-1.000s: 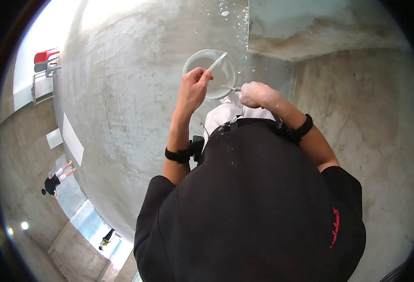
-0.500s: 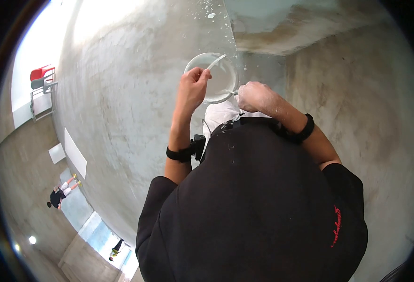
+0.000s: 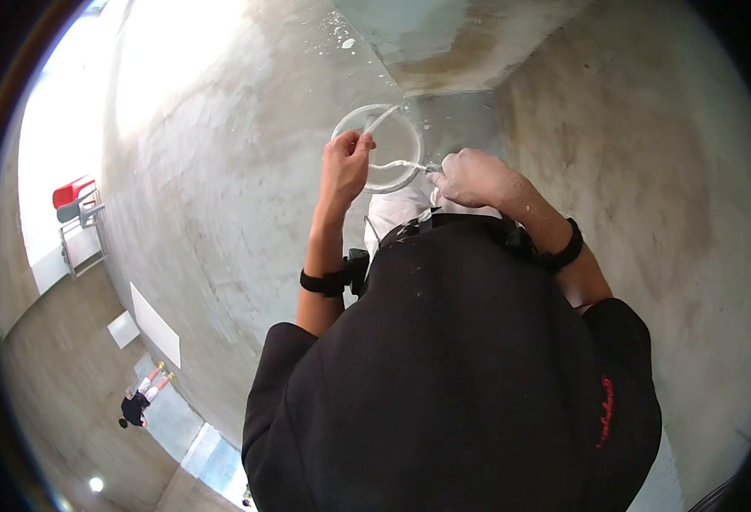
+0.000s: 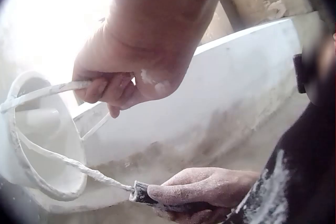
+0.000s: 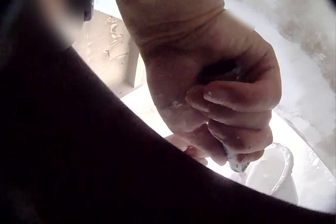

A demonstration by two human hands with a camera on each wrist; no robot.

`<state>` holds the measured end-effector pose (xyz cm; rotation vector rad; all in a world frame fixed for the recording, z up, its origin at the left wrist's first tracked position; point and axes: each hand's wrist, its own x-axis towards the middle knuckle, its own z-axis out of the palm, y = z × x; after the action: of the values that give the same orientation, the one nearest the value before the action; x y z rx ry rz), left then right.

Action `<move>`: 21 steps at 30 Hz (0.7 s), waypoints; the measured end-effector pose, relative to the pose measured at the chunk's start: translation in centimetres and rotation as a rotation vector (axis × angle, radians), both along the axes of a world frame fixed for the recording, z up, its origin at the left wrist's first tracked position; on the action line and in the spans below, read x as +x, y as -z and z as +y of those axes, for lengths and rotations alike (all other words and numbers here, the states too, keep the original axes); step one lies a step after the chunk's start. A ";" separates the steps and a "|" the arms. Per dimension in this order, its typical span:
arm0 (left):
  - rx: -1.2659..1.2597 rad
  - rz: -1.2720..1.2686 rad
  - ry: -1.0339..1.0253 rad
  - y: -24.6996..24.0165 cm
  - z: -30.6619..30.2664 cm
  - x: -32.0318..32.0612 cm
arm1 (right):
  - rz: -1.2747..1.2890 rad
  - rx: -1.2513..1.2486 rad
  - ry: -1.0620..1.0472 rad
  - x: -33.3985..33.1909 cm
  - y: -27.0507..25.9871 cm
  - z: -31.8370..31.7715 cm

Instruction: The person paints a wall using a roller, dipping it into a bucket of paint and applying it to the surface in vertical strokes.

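Observation:
A round white bucket [image 3: 420, 141] is in front of the body in the head view. My left hand [image 3: 345, 171] grips its raised white handle [image 3: 382, 118]. The left wrist view shows that hand [image 4: 128, 69] with its fingers curled round the handle [image 4: 50, 94]. My right hand [image 3: 479, 179], dusted white, holds a tool by its dark grip [image 4: 142, 192]. From the grip, a thin white-coated shaft [image 4: 94, 174] runs across to the bucket's mouth; its far end cannot be made out. In the right wrist view the fingers of this hand [image 5: 226, 98] are closed round the dark grip.
Grey concrete walls [image 3: 631, 154] stand around. White splatters [image 3: 347, 43] mark the surface beyond the bucket. At the left are red and grey chairs [image 3: 72, 194], a long white panel [image 3: 155, 324], a smaller one [image 3: 123, 329] and a distant person [image 3: 135, 406].
The head view has turned, shifting the chairs, panels and distant person. My right hand has moved slightly right of the bucket, and more of the tool's white shaft shows across its mouth.

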<state>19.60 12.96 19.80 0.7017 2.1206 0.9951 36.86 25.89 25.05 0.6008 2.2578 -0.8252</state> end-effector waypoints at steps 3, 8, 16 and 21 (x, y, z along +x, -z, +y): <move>-0.006 -0.009 -0.001 0.2 0.9 0.4 | 0.168 0.036 -0.237 1.7 3.3 1.0; -0.002 0.002 0.020 1.4 1.9 0.4 | 0.155 0.021 -0.230 3.4 7.3 0.9; -0.003 0.018 0.034 1.9 1.9 0.5 | 0.074 -0.109 0.122 4.0 7.0 0.3; 0.025 0.028 0.037 4.5 1.9 -0.1 | 0.043 -0.114 0.234 3.7 8.0 0.0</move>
<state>19.53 14.84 15.34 0.7686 2.1154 0.9987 40.54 25.85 17.04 0.8109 2.1884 -1.0827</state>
